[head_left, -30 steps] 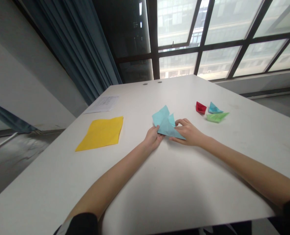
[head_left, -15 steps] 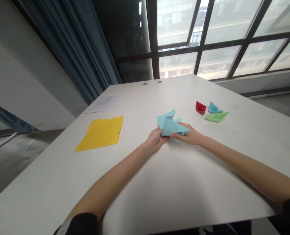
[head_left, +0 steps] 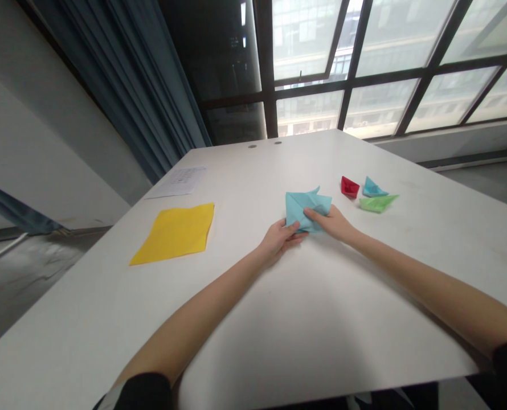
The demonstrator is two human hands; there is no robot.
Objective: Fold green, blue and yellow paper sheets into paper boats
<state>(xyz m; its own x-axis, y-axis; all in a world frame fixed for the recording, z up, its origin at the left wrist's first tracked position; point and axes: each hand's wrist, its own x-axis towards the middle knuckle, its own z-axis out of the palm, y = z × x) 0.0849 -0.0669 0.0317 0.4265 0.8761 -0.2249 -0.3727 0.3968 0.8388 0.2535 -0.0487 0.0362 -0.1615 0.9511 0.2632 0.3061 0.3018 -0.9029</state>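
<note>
A partly folded sheet of light blue paper [head_left: 298,206] is held up just above the table in both hands. My left hand [head_left: 281,239] grips its lower left edge, thumb on the front and fingers underneath. On the right side, my right hand [head_left: 332,222] pinches the paper with the thumb across its front; most of its fingers are hidden behind. One narrow point of paper sticks up at the top edge.
A red paper boat [head_left: 350,187], a blue paper boat [head_left: 373,188] and a green paper boat [head_left: 378,204] sit together at right. Yellow paper [head_left: 174,233] lies at left, with a printed white sheet [head_left: 177,182] beyond it on the white table [head_left: 253,330].
The blue paper has been turned and flattened from a spread, pointed shape into a more compact one. My right thumb has moved up onto its front face.
</note>
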